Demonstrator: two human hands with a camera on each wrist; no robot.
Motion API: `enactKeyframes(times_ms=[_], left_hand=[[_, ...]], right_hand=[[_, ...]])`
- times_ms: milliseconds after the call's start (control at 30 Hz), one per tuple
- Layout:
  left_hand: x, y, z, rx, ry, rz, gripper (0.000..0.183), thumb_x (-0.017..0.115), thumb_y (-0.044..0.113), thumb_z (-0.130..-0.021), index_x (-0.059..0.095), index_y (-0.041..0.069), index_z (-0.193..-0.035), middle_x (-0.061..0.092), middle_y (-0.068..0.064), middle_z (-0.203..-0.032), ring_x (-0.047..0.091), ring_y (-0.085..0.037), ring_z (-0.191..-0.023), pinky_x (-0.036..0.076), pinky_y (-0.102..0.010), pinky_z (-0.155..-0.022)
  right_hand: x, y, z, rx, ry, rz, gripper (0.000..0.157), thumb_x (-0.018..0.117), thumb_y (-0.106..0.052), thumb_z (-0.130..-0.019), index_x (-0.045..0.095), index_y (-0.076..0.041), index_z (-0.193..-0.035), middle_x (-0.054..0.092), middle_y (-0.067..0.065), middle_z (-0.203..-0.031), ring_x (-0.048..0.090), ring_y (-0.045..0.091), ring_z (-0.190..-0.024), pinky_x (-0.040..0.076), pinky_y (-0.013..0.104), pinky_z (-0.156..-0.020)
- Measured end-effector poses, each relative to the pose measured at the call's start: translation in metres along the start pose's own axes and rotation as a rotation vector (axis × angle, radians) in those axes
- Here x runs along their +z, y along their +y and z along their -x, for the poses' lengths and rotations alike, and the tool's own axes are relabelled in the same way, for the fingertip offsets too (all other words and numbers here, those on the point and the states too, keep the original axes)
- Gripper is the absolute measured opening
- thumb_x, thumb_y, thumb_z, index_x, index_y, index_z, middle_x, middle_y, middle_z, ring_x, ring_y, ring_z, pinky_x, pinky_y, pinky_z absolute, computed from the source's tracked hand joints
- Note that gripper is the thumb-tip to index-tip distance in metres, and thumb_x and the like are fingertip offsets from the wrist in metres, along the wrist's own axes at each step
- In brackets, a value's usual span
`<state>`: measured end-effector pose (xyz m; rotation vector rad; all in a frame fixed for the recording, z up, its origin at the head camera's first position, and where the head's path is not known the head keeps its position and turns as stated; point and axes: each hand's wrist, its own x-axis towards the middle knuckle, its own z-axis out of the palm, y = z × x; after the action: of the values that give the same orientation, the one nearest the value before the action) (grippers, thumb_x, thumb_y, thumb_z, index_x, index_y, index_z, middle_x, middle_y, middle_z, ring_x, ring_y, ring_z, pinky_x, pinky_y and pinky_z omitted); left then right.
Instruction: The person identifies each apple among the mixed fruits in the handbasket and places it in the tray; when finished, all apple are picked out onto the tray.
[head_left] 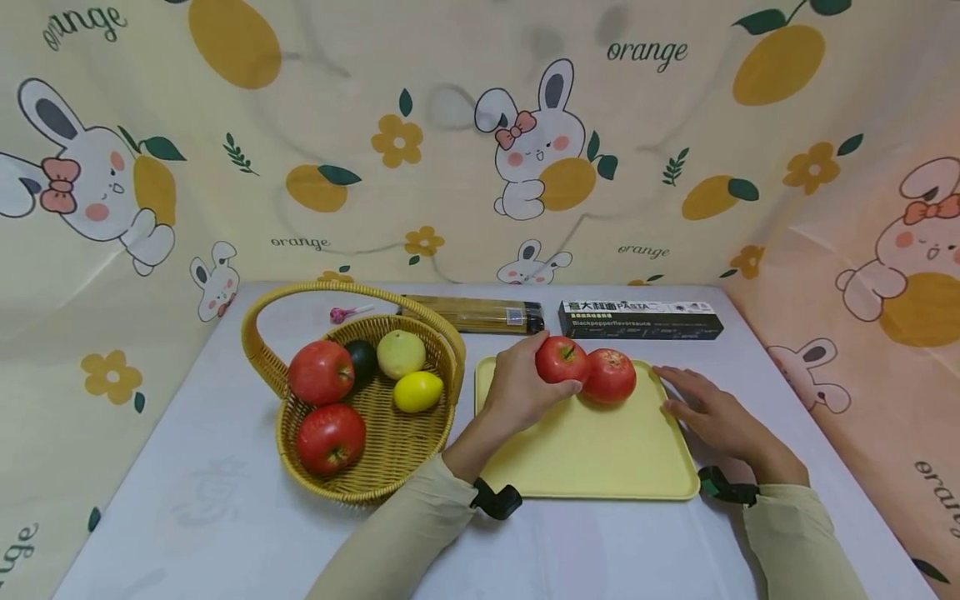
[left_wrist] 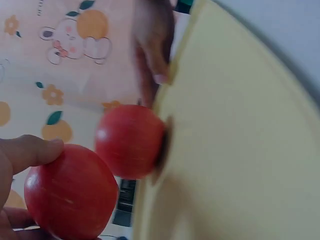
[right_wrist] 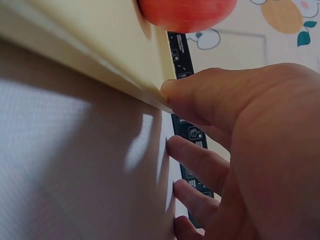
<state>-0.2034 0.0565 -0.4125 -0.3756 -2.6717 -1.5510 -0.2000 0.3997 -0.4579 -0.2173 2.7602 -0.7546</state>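
Note:
In the head view my left hand [head_left: 521,387] grips a red apple [head_left: 562,360] between thumb and fingers. This apple [left_wrist: 71,192] looks lifted off the yellow tray [head_left: 600,458] in the left wrist view. Just right of it a second red apple [head_left: 609,377] sits near the tray's back edge. My right hand [head_left: 723,421] is at the tray's right rim. Seen from the right wrist, its thumb [right_wrist: 200,97] touches the rim, while the other fingers [right_wrist: 200,162] extend beside it, fingertips at the white tabletop.
Left of the tray stands a wicker basket [head_left: 401,437] with red apples [head_left: 330,439], a yellow lemon [head_left: 417,392], a pale green fruit [head_left: 401,354] and a dark green one [head_left: 362,362]. Behind lie a pink lollipop [head_left: 341,315], a brownish long package [head_left: 472,314] and a black pasta box [head_left: 639,320].

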Motion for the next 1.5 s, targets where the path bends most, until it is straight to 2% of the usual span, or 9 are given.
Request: enactKeyframes(times_ms=[167, 333, 533, 700, 867, 1067, 1167, 1333, 1500], left_hand=[[0.011, -0.014, -0.002, -0.026, 0.034, -0.041, 0.081, 0.096, 0.022, -0.085, 0.059, -0.001, -0.154, 0.072, -0.016, -0.143, 0.068, -0.034, -0.13, 0.062, -0.044, -0.107], [0.015, -0.024, -0.002, -0.043, 0.049, -0.027, 0.076, 0.097, 0.02, -0.083, 0.063, -0.003, -0.147, 0.075, -0.018, -0.134, 0.071, -0.034, -0.12, 0.065, -0.045, -0.101], [0.017, -0.03, -0.002, -0.106, 0.021, 0.032, 0.079, 0.092, 0.023, -0.089, 0.056, -0.001, -0.154, 0.07, -0.019, -0.141, 0.065, -0.035, -0.129, 0.061, -0.049, -0.106], [0.016, -0.029, -0.001, -0.121, 0.016, 0.011, 0.083, 0.091, 0.025, -0.09, 0.051, -0.001, -0.159, 0.067, -0.019, -0.146, 0.063, -0.036, -0.133, 0.06, -0.049, -0.109], [0.008, -0.013, 0.005, -0.062, 0.032, -0.007, 0.083, 0.09, 0.026, -0.091, 0.051, 0.001, -0.16, 0.065, -0.017, -0.15, 0.063, -0.037, -0.133, 0.062, -0.047, -0.106], [-0.017, 0.015, 0.027, -0.02, -0.095, 0.134, 0.081, 0.085, 0.023, -0.094, 0.048, 0.01, -0.165, 0.066, -0.016, -0.151, 0.069, -0.035, -0.13, 0.067, -0.039, -0.096], [-0.038, 0.019, 0.042, 0.037, -0.17, 0.164, 0.077, 0.085, 0.024, -0.094, 0.052, 0.015, -0.164, 0.067, -0.012, -0.152, 0.068, -0.034, -0.134, 0.063, -0.042, -0.106], [-0.078, 0.004, 0.065, 0.155, -0.228, 0.161, 0.073, 0.086, 0.022, -0.092, 0.058, 0.017, -0.159, 0.063, -0.002, -0.159, 0.064, -0.03, -0.143, 0.05, -0.045, -0.123], [-0.125, -0.022, 0.089, 0.235, -0.258, 0.049, 0.073, 0.089, 0.016, -0.09, 0.06, 0.015, -0.157, 0.064, -0.001, -0.157, 0.066, -0.024, -0.14, 0.053, -0.047, -0.119]], right_hand=[[0.001, -0.003, 0.0, 0.006, -0.001, 0.006, 0.076, 0.065, -0.044, -0.11, 0.033, -0.018, -0.173, 0.03, 0.031, -0.174, 0.028, 0.065, -0.155, 0.034, 0.087, -0.111], [0.001, -0.004, 0.0, 0.016, -0.007, 0.008, 0.077, 0.065, -0.044, -0.109, 0.032, -0.018, -0.174, 0.029, 0.031, -0.175, 0.028, 0.066, -0.155, 0.035, 0.087, -0.111], [0.0, -0.004, -0.002, 0.02, -0.008, 0.01, 0.077, 0.065, -0.044, -0.109, 0.031, -0.018, -0.174, 0.029, 0.031, -0.175, 0.027, 0.066, -0.155, 0.035, 0.087, -0.11], [0.0, -0.004, -0.003, 0.028, -0.012, 0.004, 0.078, 0.065, -0.046, -0.109, 0.032, -0.018, -0.174, 0.028, 0.031, -0.175, 0.027, 0.066, -0.155, 0.034, 0.087, -0.111], [0.001, -0.003, -0.003, 0.043, -0.019, 0.0, 0.078, 0.065, -0.046, -0.109, 0.031, -0.019, -0.174, 0.027, 0.031, -0.176, 0.024, 0.066, -0.156, 0.033, 0.087, -0.111], [0.002, -0.003, -0.002, 0.021, -0.007, 0.005, 0.076, 0.065, -0.044, -0.109, 0.033, -0.019, -0.173, 0.029, 0.031, -0.175, 0.027, 0.065, -0.156, 0.033, 0.087, -0.112], [0.001, -0.005, -0.001, 0.014, -0.001, 0.011, 0.075, 0.065, -0.044, -0.109, 0.033, -0.019, -0.173, 0.03, 0.03, -0.175, 0.027, 0.064, -0.155, 0.034, 0.087, -0.112], [0.001, -0.005, -0.001, 0.015, 0.001, 0.018, 0.076, 0.065, -0.044, -0.109, 0.033, -0.018, -0.173, 0.031, 0.03, -0.174, 0.028, 0.065, -0.155, 0.035, 0.086, -0.111], [0.002, -0.003, 0.0, 0.021, 0.005, 0.028, 0.076, 0.065, -0.044, -0.11, 0.033, -0.017, -0.173, 0.032, 0.03, -0.174, 0.029, 0.064, -0.155, 0.035, 0.086, -0.112]])
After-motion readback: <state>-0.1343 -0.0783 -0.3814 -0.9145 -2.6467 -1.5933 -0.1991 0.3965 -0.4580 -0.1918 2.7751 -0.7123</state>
